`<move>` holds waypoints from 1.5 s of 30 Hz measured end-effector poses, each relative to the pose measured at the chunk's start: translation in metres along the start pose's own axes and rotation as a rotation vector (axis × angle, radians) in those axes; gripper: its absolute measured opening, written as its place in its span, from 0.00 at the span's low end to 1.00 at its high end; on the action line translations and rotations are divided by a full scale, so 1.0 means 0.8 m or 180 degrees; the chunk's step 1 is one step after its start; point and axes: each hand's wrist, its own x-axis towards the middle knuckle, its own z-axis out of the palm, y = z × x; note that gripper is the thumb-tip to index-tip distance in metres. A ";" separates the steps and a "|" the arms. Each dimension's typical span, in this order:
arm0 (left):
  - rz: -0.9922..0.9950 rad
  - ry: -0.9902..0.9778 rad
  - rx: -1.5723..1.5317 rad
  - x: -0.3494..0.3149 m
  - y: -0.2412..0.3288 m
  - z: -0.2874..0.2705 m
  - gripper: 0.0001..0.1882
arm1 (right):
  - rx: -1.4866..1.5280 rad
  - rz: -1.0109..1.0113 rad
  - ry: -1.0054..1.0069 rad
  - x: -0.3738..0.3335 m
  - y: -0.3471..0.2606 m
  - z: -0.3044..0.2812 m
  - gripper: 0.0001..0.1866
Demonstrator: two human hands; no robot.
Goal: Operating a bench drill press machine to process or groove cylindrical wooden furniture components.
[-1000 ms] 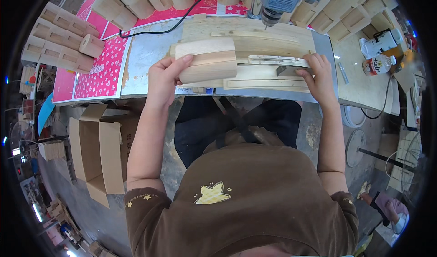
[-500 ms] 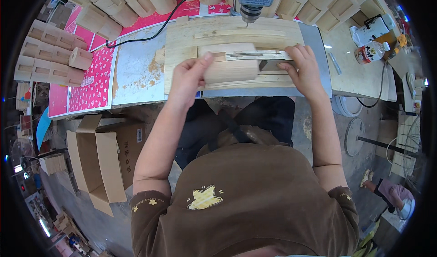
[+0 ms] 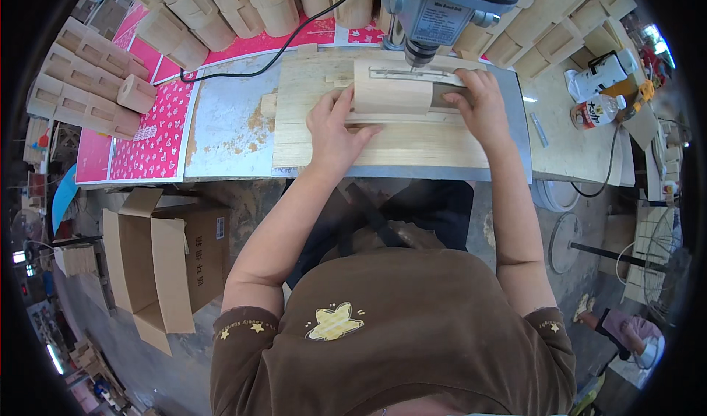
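A pale wooden block [image 3: 392,98] with a rounded face lies on the wooden board beneath the bench drill [image 3: 420,51]. My left hand [image 3: 335,127] grips its left end, fingertips against the end face and thumb stretched along the near edge. Over the block's far part runs a thin slotted strip [image 3: 412,75], its right end under the fingers of my right hand [image 3: 480,105]. That hand is closed in a pinch at the block's right end, next to a grey flat piece [image 3: 444,96]. The drill's tip sits just above the strip; whether they touch, I cannot tell.
Rows of recessed wooden blocks [image 3: 96,85] stand at the left and back. A black cable [image 3: 294,37] crosses the table. To the right are a bottle [image 3: 595,113] and a marker [image 3: 540,129]. An open cardboard box [image 3: 173,258] stands on the floor.
The wooden block has moved right and away from me, under the drill. My left hand has shifted from atop its left end to beside it. More of the drill shows.
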 end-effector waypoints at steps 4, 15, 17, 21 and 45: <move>0.0113 0.0230 0.0653 -0.001 -0.015 0.003 0.37 | 0.0007 -0.0140 0.0058 -0.005 -0.001 0.014 0.23; 0.0368 0.0327 0.0763 0.000 -0.024 0.004 0.33 | 0.1680 0.0040 0.2002 0.156 -0.035 -0.125 0.12; 0.0432 0.0334 0.0657 0.001 -0.024 0.003 0.33 | 0.1503 0.0209 0.1953 0.181 -0.052 -0.130 0.13; 0.0261 0.0210 0.0553 0.002 -0.024 0.003 0.32 | 0.1227 -0.0198 0.0994 0.175 -0.081 -0.145 0.12; 0.0161 -0.0034 0.0427 0.005 -0.025 0.007 0.34 | 0.0173 -0.0297 0.1704 0.079 -0.071 -0.129 0.10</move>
